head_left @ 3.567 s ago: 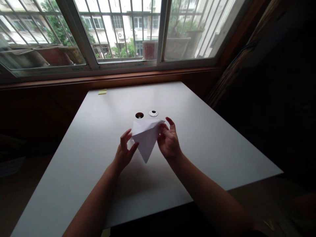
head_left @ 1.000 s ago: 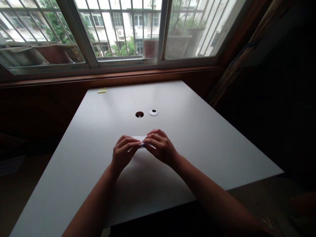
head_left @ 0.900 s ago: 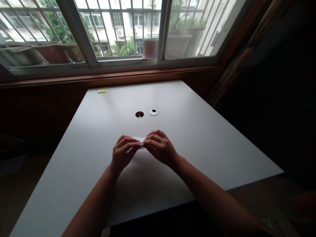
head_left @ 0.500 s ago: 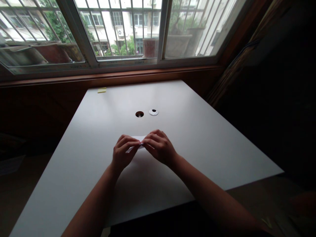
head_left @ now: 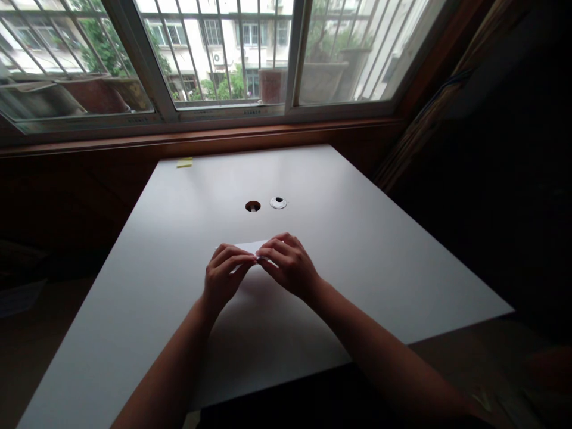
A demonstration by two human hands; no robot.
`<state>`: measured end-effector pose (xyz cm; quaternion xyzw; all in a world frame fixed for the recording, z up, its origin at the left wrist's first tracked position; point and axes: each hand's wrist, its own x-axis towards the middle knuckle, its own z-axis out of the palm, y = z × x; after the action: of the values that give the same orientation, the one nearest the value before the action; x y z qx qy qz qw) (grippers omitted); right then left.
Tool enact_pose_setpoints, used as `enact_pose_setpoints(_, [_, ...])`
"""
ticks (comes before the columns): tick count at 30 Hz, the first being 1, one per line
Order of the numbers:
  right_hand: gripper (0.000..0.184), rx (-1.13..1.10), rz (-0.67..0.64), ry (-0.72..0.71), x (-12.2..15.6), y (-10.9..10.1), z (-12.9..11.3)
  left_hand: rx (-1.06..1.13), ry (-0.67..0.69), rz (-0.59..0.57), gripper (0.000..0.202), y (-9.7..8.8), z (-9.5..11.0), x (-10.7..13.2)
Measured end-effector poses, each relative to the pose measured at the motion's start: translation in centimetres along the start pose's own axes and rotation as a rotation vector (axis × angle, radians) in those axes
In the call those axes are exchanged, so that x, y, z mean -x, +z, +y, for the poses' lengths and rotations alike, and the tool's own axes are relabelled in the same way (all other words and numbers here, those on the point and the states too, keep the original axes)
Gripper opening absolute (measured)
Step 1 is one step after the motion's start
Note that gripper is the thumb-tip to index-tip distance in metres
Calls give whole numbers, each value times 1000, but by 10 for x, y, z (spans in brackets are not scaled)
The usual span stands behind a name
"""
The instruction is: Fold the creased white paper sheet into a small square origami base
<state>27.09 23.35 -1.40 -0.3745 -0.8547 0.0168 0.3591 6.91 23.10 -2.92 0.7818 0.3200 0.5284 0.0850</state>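
A small piece of white paper is pinched between both hands above the middle of the table. My left hand has its thumb and fingertips closed on the near edge. Fingertip to fingertip with it, my right hand pinches the same edge from the right. That edge looks rolled or folded over at the fingertips, and the far part of the sheet shows flat behind them. The fingers hide much of the paper.
The white table has a round cable hole beyond my hands. Beside the hole lies its white round cover. A yellow sticky note is at the far left edge. Behind the table stands a barred window.
The far part of the paper has tilted up slightly and shows a little wider behind my fingers. Both hands stay almost in place, with small finger shifts.
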Motion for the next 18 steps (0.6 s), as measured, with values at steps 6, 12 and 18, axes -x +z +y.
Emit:
enact_pose_setpoints(6, [14,-1,11,-1,2,2,2,-41,32,5,23,1,1,2])
enact_pose_setpoints(12, [21,-31,78,-19,6,2,4,-121,46,33,37,1,-4,3])
enact_pose_setpoints(18, [24,-83,121,-52,8,1,8,-184,108,14,29,0,-7,4])
